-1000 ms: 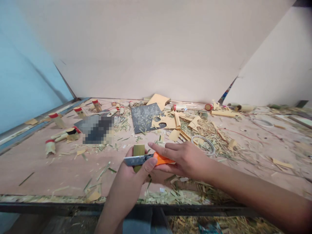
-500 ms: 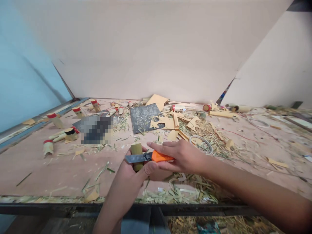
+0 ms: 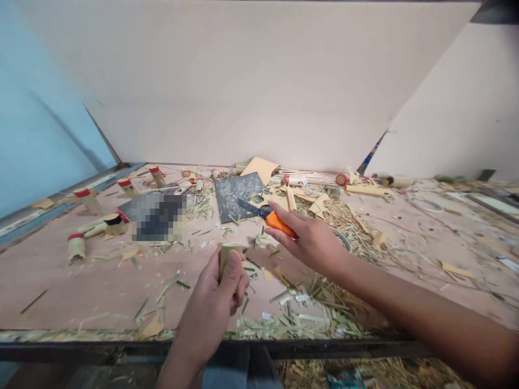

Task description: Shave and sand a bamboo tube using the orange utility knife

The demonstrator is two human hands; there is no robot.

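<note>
Near the front of the table, my left hand (image 3: 221,286) is closed around a short piece of bamboo (image 3: 230,249), held upright with its pale cut end on top. Most of the bamboo is hidden by my fingers and thumb. Up and to the right, my right hand (image 3: 310,237) grips the orange handle of a utility knife (image 3: 279,222). Its blade is out and points to the left, above a dark flat sheet (image 3: 231,189). The blade and the bamboo are apart.
Shavings (image 3: 292,321) litter the wooden table (image 3: 101,286), thickest along its front edge. Several red-topped bamboo tubes (image 3: 77,246) stand at left. Cut yellowish sheet scraps (image 3: 320,205) and a tape roll (image 3: 344,239) lie on the right. A pale wall (image 3: 243,81) rises behind.
The knife has lifted off the bamboo and moved up and right with my right hand. My left hand has closed more fully around the bamboo, its thumb now along the side.
</note>
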